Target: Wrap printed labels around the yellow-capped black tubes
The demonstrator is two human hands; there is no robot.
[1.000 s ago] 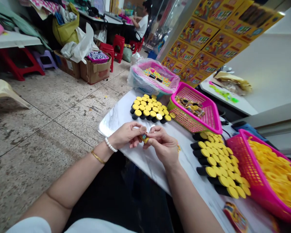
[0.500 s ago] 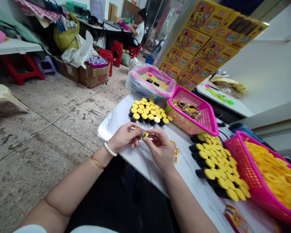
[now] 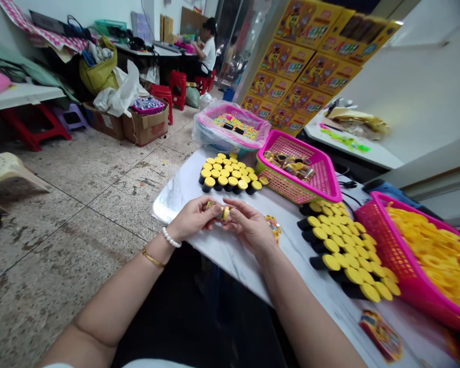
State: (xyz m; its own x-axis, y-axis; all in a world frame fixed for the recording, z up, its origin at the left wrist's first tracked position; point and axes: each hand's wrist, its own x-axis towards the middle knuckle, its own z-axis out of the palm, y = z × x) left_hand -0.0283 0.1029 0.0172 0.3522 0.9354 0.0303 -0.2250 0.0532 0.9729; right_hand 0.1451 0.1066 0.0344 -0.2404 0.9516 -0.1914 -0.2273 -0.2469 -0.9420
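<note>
Over the near edge of the white table (image 3: 291, 276), my left hand (image 3: 193, 219) and my right hand (image 3: 253, 227) meet around a small container with a yellow cap (image 3: 226, 212) and a printed wrapper. Fingers of both hands are closed on it, hiding most of its body. Just beyond them stands a block of black containers with yellow lids (image 3: 232, 173). A similar group of black containers with yellow lids (image 3: 343, 245) is right of my right hand. Printed yellow labels (image 3: 273, 228) lie partly behind that hand.
A pink basket of wrapped pieces (image 3: 297, 189) and a plastic-lined basket of coloured beads (image 3: 233, 145) stand at the back. To the right is a pink basket of yellow parts (image 3: 402, 271). A stack of printed cards (image 3: 381, 335) lies near. A person (image 3: 207, 48) sits far off.
Both hands have turned the small container, so its yellow cap now shows between them. My right hand's fingers have shifted around it. The view has swung slightly to the right.
</note>
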